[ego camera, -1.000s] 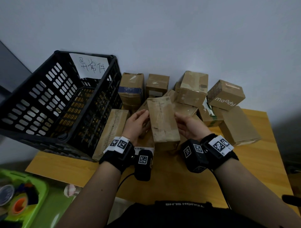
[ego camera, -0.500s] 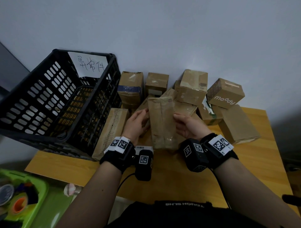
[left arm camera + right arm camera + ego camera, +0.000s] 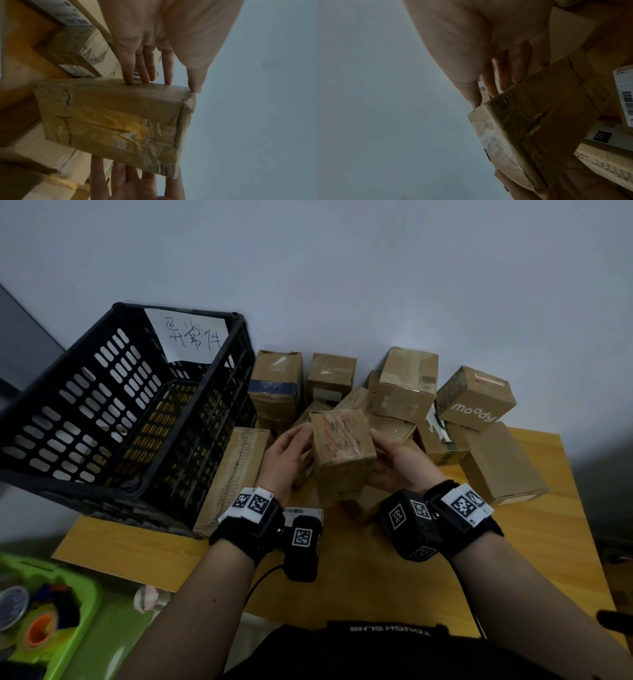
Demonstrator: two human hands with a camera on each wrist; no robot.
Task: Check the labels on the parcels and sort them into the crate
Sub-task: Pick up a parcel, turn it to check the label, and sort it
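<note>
I hold a taped brown cardboard parcel [image 3: 342, 450] up between both hands, above the pile of parcels. A face with faded red print is turned toward me. My left hand [image 3: 284, 460] grips its left side, thumb on the upper edge. My right hand [image 3: 400, 467] grips the right side, with its fingers reaching behind the parcel. The left wrist view has the parcel [image 3: 120, 121] with left fingertips [image 3: 145, 79] along one edge. In the right wrist view the parcel [image 3: 539, 128] hides most of my right fingers. The black plastic crate [image 3: 68, 422] stands tilted at left, a handwritten paper [image 3: 191, 337] on its far wall.
Several cardboard parcels crowd the back of the wooden table [image 3: 376, 594], among them a "moody" box [image 3: 476, 398] at right. A long flat box [image 3: 236, 470] lies against the crate. A white barcode label [image 3: 301, 511] shows near my left wrist. A green tray [image 3: 68, 628] sits below left.
The parcel has been turned in my hands: its long plain face showed before, now the red-printed face is toward me. Both hands stayed on its sides.
</note>
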